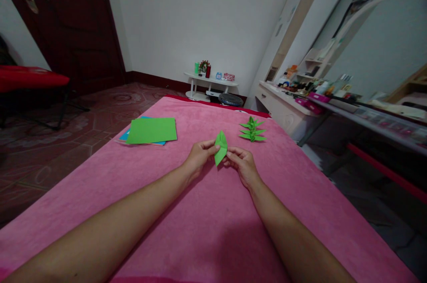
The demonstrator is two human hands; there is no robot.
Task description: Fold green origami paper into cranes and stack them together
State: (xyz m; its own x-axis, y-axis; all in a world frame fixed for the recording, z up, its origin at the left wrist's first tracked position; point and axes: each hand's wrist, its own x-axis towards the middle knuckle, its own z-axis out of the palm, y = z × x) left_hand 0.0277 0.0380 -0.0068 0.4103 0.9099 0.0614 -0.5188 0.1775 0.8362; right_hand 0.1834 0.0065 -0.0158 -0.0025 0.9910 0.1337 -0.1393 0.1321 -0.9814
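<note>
A folded piece of green paper (220,147), narrow and pointed, is pinched between both hands just above the pink cloth (207,229). My left hand (199,156) grips its left edge with fingers closed. On the paper's lower right side my right hand (243,163) holds it, fingers curled. Beyond the hands lies a small pile of finished green folded paper pieces (252,130). A stack of flat paper sheets (151,131), green on top with blue beneath, lies to the far left on the cloth.
A dark red door (70,20) and a red seat (30,77) stand at left. A small white table (210,82) with small items stands by the far wall. A cluttered dresser (310,96) runs along the right side.
</note>
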